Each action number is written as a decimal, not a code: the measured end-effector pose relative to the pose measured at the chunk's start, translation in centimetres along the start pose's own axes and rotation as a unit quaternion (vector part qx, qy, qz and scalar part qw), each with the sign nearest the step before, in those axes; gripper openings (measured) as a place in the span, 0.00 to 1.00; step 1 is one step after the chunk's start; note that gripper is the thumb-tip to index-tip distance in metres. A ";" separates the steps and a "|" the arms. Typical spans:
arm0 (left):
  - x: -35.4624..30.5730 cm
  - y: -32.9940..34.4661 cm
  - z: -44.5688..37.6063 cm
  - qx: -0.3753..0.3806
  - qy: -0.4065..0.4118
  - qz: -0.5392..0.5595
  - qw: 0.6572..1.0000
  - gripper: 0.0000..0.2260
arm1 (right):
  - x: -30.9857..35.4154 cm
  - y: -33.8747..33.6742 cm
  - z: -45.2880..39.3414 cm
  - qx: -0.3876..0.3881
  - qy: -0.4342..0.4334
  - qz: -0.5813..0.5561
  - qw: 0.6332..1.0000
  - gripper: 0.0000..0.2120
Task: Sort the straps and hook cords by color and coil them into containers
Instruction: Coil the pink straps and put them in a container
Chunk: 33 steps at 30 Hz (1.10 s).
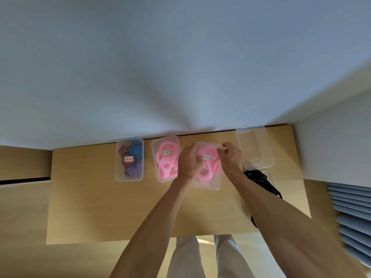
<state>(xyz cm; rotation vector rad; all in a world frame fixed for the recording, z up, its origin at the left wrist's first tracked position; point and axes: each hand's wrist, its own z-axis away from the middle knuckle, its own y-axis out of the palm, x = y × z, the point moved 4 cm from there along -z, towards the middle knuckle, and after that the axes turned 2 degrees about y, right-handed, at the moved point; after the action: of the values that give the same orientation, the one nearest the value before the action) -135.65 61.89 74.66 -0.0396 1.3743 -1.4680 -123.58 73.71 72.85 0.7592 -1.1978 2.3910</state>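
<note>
A clear lidded container [208,184] filled with coiled pink straps [203,174] sits at the middle of the table, a label on its lid. My left hand [188,161] grips its left side with curled fingers. My right hand [230,157] pinches its far right corner. Left of it stands a second lidded container of pink straps [167,157]. Further left, a container [129,159] holds blue, red-striped and purple straps. An empty clear container [255,147] lies at the right. Black cords [261,180] lie under my right forearm, partly hidden.
The wooden table [96,197] stands against a pale wall, with all containers lined up along its far edge. A slatted grey unit [351,207] is at the right. My legs show below the table's near edge.
</note>
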 end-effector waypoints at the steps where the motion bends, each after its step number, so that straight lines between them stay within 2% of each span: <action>1: 0.1 0.2 0.2 0.027 0.011 -0.022 0.999 0.24 | -0.2 0.0 -0.1 -0.003 0.010 -0.001 1.000 0.15; 4: 0.7 0.6 0.7 0.067 0.017 -0.095 0.993 0.31 | -0.3 0.3 0.1 -0.008 0.020 0.031 0.999 0.15; 8: 0.4 1.0 1.0 0.055 0.054 -0.164 0.984 0.24 | -0.3 0.6 0.0 -0.007 0.028 0.064 0.998 0.13; 10: 0.4 1.3 1.0 0.066 0.066 -0.160 0.983 0.22 | -0.1 0.7 -0.1 0.000 0.020 0.075 0.997 0.13; 15: 0.8 1.1 0.7 0.065 0.080 -0.129 0.986 0.22 | 1.2 1.0 0.1 -0.001 -0.073 0.054 0.996 0.16; 19: 0.9 1.1 0.5 0.053 0.071 -0.164 0.983 0.21 | 1.1 0.9 0.1 -0.023 -0.024 -0.008 0.999 0.14; 23: 0.8 1.4 0.7 0.049 0.087 -0.196 0.976 0.20 | 0.9 1.0 1.3 -0.064 -0.016 0.058 0.996 0.10; 26: 0.6 1.0 1.0 0.040 0.092 -0.206 0.973 0.20 | 1.3 0.8 3.2 -0.096 -0.043 0.086 0.991 0.12; 29: -0.2 0.2 2.0 -0.004 0.120 -0.172 0.978 0.14 | 0.8 0.7 4.9 -0.083 -0.025 0.098 0.991 0.18; 31: -0.1 0.1 2.4 -0.009 0.106 -0.144 0.984 0.11 | -0.1 0.6 5.3 -0.071 0.026 0.068 0.995 0.14; 33: 0.4 0.3 2.5 0.020 0.076 -0.128 0.989 0.13 | -0.9 0.5 5.4 -0.068 0.074 0.032 0.994 0.08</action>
<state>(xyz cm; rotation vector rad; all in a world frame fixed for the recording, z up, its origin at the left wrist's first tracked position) -134.03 59.95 75.10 -0.0833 1.5044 -1.7418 -121.52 68.96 74.62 0.5006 -1.3242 2.3412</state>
